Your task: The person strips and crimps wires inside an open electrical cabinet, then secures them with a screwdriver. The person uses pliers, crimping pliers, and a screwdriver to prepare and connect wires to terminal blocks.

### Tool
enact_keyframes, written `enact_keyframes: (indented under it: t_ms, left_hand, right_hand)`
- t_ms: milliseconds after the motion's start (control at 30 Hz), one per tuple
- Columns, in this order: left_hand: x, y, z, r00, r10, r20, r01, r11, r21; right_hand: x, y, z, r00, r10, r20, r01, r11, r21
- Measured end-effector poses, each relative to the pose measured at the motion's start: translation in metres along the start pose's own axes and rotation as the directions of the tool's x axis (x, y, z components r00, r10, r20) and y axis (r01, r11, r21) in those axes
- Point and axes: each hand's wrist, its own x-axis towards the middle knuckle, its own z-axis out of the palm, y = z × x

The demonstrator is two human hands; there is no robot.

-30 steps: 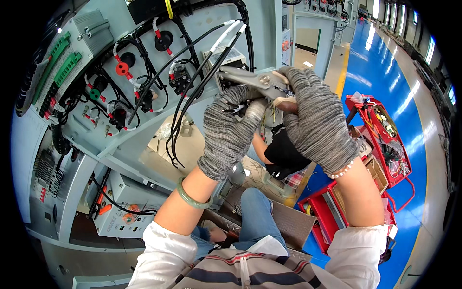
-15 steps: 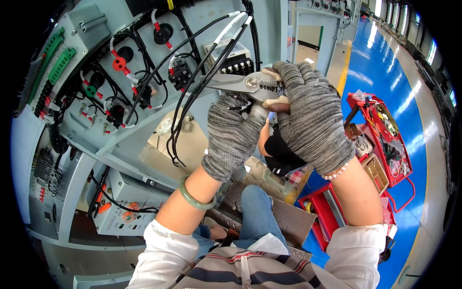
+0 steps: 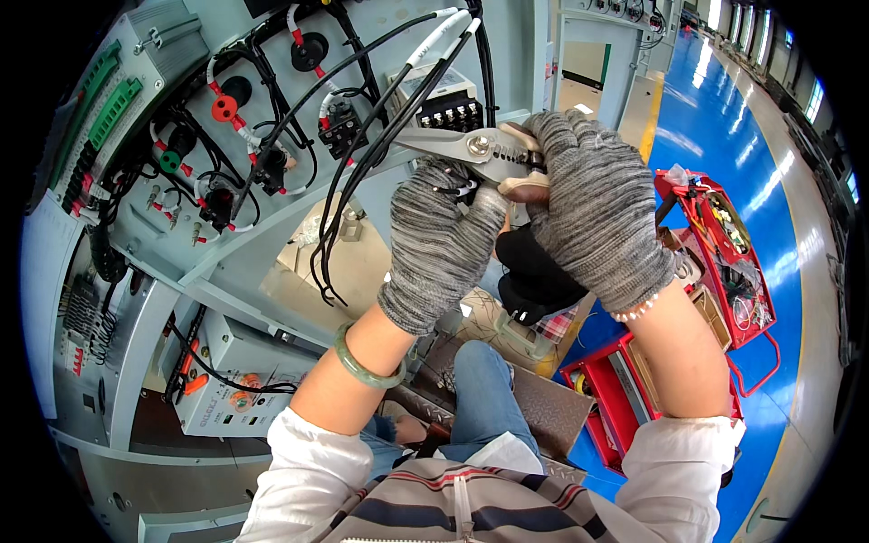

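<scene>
My right hand (image 3: 597,213), in a grey knitted glove, is closed round the tan-grip handles of a wire stripper (image 3: 482,149). Its metal jaws point left, toward several black wires with white sleeves (image 3: 434,43). Just below the jaws is my left hand (image 3: 434,249), gloved alike and closed on a black wire (image 3: 453,190) whose short end sticks out by the thumb. The fingers hide most of that wire, and I cannot tell whether the jaws grip anything. Other black wires (image 3: 335,244) hang in a loose loop left of my left hand.
An open grey cabinet with a panel (image 3: 235,172) of red, green and black terminals fills the left. A black contactor (image 3: 453,110) sits behind the tool. At right stands an open red toolbox (image 3: 724,253) on a blue floor. A white box (image 3: 240,389) lies lower left.
The stripper's handles have come closer together in my right hand, and the tool has shifted slightly right. My left hand stays closed on the wire.
</scene>
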Motion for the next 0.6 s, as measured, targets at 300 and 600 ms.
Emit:
enact_keyframes:
  t_ms: [300, 600]
  left_hand:
    - [0.005, -0.009, 0.003, 0.995, 0.104, 0.002, -0.104, 0.994, -0.031]
    - [0.006, -0.005, 0.009, 0.994, 0.093, -0.057, -0.100, 0.985, -0.137]
  right_hand:
    - [0.004, -0.004, -0.011, 0.957, 0.110, 0.267, -0.193, 0.932, 0.305]
    - [0.005, 0.021, -0.010, 0.957, -0.112, 0.268, -0.035, 0.872, 0.488]
